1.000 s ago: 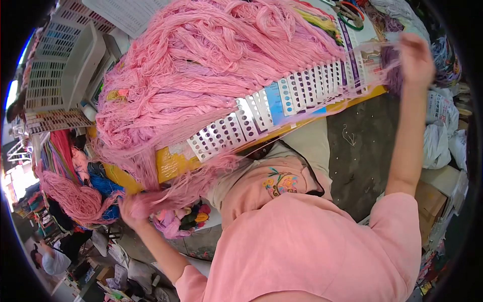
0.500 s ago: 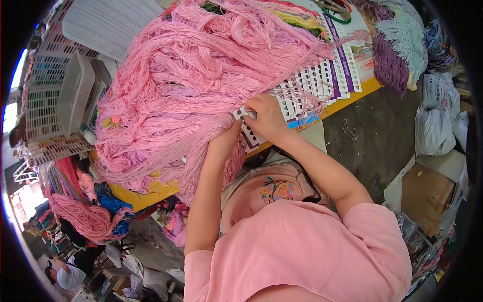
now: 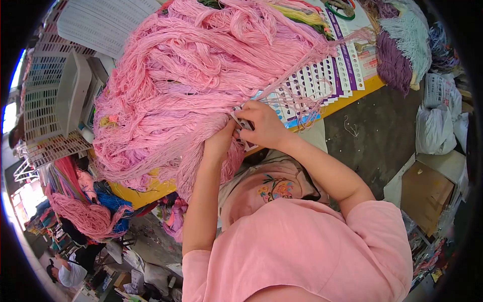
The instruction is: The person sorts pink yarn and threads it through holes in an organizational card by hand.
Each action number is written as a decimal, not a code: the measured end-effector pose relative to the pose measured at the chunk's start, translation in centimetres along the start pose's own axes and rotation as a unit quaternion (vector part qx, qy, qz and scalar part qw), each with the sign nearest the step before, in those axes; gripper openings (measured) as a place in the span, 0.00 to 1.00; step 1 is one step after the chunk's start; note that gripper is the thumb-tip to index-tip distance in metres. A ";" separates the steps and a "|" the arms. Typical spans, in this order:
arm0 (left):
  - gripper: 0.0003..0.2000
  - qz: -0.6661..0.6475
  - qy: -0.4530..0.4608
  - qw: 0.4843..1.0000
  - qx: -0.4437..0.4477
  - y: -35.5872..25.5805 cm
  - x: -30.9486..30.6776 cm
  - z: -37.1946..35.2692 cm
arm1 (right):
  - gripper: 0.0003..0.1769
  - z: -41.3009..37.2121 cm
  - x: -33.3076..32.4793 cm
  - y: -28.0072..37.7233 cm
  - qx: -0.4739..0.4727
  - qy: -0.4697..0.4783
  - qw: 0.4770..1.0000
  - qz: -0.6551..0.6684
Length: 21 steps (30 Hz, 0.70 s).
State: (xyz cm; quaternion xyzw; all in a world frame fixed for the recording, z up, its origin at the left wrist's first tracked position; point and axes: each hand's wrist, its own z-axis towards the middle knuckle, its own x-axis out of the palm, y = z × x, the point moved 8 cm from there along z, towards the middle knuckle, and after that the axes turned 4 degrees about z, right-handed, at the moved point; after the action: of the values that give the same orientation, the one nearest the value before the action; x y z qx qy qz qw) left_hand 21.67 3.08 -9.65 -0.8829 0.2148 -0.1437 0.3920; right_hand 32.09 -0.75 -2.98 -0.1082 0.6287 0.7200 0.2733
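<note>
A large heap of loose pink embroidery thread [image 3: 191, 75] covers the table in front of me. At its near edge, my left hand [image 3: 220, 143] is closed on a small white punched card [image 3: 243, 123], with pink strands hanging beside the wrist. My right hand [image 3: 264, 123] meets it from the right, thumb and fingers bent together at the card. What the right fingertips pinch is too small and covered to make out. Under the right hand lie several white thread cards [image 3: 322, 80] with rows of holes, some with pink strands across them.
Purple thread [image 3: 395, 65] and pale blue thread [image 3: 405, 38] hang at the table's right end. Green-handled scissors [image 3: 342, 12] lie at the back. A plastic basket [image 3: 45, 100] and printed sheets [image 3: 103, 22] stand left. Bags [image 3: 435, 126] and a cardboard box [image 3: 425, 189] sit right. Another person [image 3: 70, 274] is at lower left.
My right hand has shifted slightly down and its fingers have curled in closer to my left fingers. The white card between them is now more covered. The thread heap looks the same.
</note>
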 end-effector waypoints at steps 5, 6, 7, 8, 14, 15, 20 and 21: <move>0.05 -0.075 0.031 0.997 0.006 -1.3 -2.8 -1.2 | 0.17 0.0 -0.5 -0.5 0.036 -0.016 0.998 0.043; 0.05 -0.072 0.031 0.997 0.003 -1.3 -2.8 -1.3 | 0.17 -0.1 -0.4 -0.5 0.038 -0.017 0.998 0.046; 0.05 -0.042 0.014 0.999 -0.004 -1.3 -2.9 -1.4 | 0.17 0.0 -0.3 -0.3 0.037 -0.015 0.998 0.041; 0.06 -0.011 -0.003 1.000 -0.009 -1.4 -2.9 -1.6 | 0.17 0.1 -0.2 -0.2 0.034 -0.014 0.999 0.037; 0.12 -0.172 -0.003 0.984 -0.045 -0.8 -2.9 -1.8 | 0.16 0.1 0.0 -1.3 0.065 0.005 0.993 0.102; 0.14 -0.231 -0.009 0.972 -0.047 -0.7 -3.2 -1.9 | 0.16 0.3 -0.1 -1.3 0.066 0.003 0.993 0.102; 0.15 -0.237 -0.019 0.971 -0.023 -0.6 -4.1 -2.1 | 0.16 0.7 0.0 -1.5 0.109 0.039 0.985 0.125; 0.14 -0.213 -0.029 0.976 -0.017 -0.9 -4.0 -2.0 | 0.16 0.8 0.1 -1.6 0.107 0.040 0.985 0.126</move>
State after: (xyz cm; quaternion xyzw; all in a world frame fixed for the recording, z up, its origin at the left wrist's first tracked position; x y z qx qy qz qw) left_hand 17.54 4.30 -8.00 -0.9186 0.0126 -0.1945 0.3436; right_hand 33.02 0.13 -4.18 -0.0268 0.7214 0.6721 0.1651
